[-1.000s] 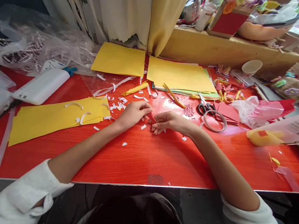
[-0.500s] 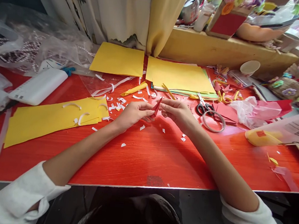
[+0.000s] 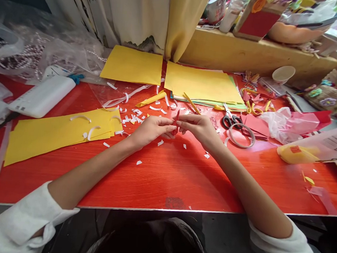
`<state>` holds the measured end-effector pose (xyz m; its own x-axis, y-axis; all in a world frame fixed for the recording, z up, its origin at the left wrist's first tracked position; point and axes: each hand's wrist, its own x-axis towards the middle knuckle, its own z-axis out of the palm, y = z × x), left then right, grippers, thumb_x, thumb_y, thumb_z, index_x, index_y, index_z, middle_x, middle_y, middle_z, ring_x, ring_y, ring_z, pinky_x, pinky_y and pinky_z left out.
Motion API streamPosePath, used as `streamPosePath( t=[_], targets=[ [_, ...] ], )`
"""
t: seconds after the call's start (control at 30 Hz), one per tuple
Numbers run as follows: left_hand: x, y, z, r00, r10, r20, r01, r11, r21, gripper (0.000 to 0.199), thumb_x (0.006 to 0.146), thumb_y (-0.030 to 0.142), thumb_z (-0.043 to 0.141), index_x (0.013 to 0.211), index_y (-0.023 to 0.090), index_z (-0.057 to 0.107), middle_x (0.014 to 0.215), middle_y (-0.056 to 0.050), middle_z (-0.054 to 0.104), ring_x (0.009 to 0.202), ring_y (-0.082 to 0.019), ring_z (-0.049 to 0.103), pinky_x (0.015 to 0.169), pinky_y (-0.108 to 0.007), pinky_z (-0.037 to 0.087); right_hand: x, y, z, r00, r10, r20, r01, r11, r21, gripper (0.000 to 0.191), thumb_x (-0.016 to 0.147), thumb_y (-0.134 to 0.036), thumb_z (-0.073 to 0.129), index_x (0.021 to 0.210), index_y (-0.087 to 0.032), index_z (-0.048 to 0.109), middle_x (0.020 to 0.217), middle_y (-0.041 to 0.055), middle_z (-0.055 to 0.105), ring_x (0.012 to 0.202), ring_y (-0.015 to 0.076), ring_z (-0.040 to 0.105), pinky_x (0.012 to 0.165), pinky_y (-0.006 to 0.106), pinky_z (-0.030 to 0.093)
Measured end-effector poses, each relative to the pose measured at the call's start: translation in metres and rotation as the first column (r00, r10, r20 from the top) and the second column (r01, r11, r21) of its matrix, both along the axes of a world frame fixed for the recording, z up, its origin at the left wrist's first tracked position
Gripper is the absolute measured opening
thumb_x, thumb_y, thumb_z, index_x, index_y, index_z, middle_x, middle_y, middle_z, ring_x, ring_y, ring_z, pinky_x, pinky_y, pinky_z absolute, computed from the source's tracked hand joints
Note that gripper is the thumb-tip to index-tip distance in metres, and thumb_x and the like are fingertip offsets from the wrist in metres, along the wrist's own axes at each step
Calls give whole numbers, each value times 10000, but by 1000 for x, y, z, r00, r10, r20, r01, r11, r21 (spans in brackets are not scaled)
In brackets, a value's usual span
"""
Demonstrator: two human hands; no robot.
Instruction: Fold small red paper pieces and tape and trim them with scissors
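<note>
Between my two hands, above the middle of the red table [image 3: 163,181], is a small piece of folded red paper [image 3: 176,121], narrow and pointed at its top. My left hand [image 3: 153,131] pinches it from the left side. From the other side the thumb and fingertips of my right hand [image 3: 199,128] close on it too. Part of the paper is hidden behind the fingers. White paper scraps [image 3: 133,118] lie scattered around and beneath the hands. A thin yellow paper strip [image 3: 192,103] lies just beyond my right hand.
Yellow sheets [image 3: 202,84] are stacked at the back, with more yellow paper [image 3: 57,133] at the left. Black-handled scissors [image 3: 230,118] and a tape roll [image 3: 241,135] lie right of my hands. A white power bank [image 3: 43,96] is at left, a clear plastic bag [image 3: 318,143] at right.
The folded red paper has turned from a slant to nearly upright. My right hand's fingertips have come in closer to it and to my left hand.
</note>
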<state>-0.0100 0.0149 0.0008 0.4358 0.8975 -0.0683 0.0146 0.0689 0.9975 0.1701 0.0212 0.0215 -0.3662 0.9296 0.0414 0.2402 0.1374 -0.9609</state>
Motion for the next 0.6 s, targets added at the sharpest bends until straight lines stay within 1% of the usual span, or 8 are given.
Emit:
streamPosePath(
  t=[0.17, 0.27, 0.33, 0.43, 0.47, 0.53, 0.57, 0.6],
  targets=[
    [1, -1, -3, 999, 14, -45, -16, 998, -58, 164, 755, 290, 638, 792, 131, 658, 720, -34, 675, 667, -123, 644, 702, -269, 528, 0, 2, -5, 1000, 4, 27, -4, 999, -33, 172, 735, -293, 651, 806, -148, 711, 691, 18, 616, 646, 124, 525, 652, 268, 438],
    [2, -1, -4, 999, 20, -50, -24, 996, -84, 144, 760, 266, 626, 791, 126, 635, 718, -36, 672, 664, -123, 648, 698, -268, 527, -2, 2, -4, 999, 25, 20, -24, 999, -34, 188, 740, -293, 645, 835, -144, 709, 734, 22, 630, 664, 123, 530, 657, 268, 437],
    [2, -1, -2, 997, -10, -75, 5, 998, -68, 169, 763, 289, 624, 798, 123, 634, 736, -40, 670, 686, -126, 648, 701, -264, 522, -2, 1, -3, 999, 47, 17, -46, 999, -29, 206, 763, -311, 623, 844, -135, 694, 778, 32, 636, 678, 125, 540, 658, 271, 441],
    [-2, 0, 2, 975, -56, -216, 67, 997, 42, 246, 769, 368, 615, 750, 124, 635, 697, -33, 646, 633, -114, 611, 623, -237, 492, -3, 0, -1, 998, 40, 40, -40, 999, 0, 216, 796, -331, 592, 807, -126, 658, 766, 32, 616, 682, 120, 536, 655, 265, 433],
    [-4, 1, 4, 964, -30, -264, 61, 992, 108, 268, 771, 392, 609, 732, 128, 634, 676, -24, 630, 599, -103, 584, 589, -226, 472, -3, 0, 0, 998, 38, 44, -38, 999, 2, 217, 806, -333, 584, 787, -126, 645, 746, 28, 605, 680, 117, 534, 654, 261, 432],
    [-7, 4, 9, 954, 86, -287, -10, 967, 256, 260, 779, 405, 598, 774, 148, 639, 674, -5, 602, 566, -83, 531, 554, -212, 442, -3, -1, 2, 997, 67, 26, -67, 997, -28, 220, 825, -335, 566, 766, -132, 622, 722, 24, 595, 684, 116, 543, 660, 255, 443],
    [-8, 5, 10, 960, 146, -238, -66, 947, 314, 234, 781, 382, 603, 861, 166, 639, 701, 3, 595, 577, -79, 520, 557, -207, 441, -3, -2, 2, 995, 96, 5, -95, 994, -58, 222, 833, -337, 558, 767, -133, 617, 715, 25, 596, 685, 117, 554, 662, 254, 453],
    [-9, 5, 12, 966, 172, -195, -95, 931, 351, 241, 783, 354, 606, 953, 184, 627, 719, 9, 586, 595, -79, 516, 567, -203, 442, -3, -3, 3, 992, 124, -18, -125, 988, -89, 222, 836, -340, 557, 774, -134, 615, 709, 26, 599, 679, 116, 564, 661, 253, 463]
  ],
)
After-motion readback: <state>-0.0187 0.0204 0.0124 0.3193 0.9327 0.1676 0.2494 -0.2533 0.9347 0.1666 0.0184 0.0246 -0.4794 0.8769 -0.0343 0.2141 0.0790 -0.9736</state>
